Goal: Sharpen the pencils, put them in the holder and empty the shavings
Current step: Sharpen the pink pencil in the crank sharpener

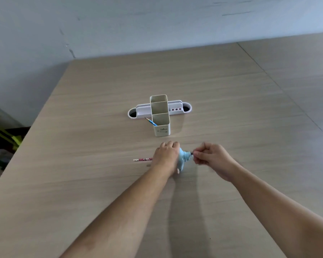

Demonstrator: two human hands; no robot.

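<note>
A light blue sharpener stands on the wooden table, with my left hand clasped over its left side. A pink patterned pencil sticks out to the left from under that hand. My right hand pinches the dark crank handle on the sharpener's right side. Behind them stands a cream pencil holder with three compartments. A blue sharpened pencil leans out of its nearest compartment, tip up and to the left.
A white oblong desk organiser lies crosswise behind the holder, with round holes at both ends. The table's left edge drops off to dark clutter on the floor. A seam runs across the tabletop at the right.
</note>
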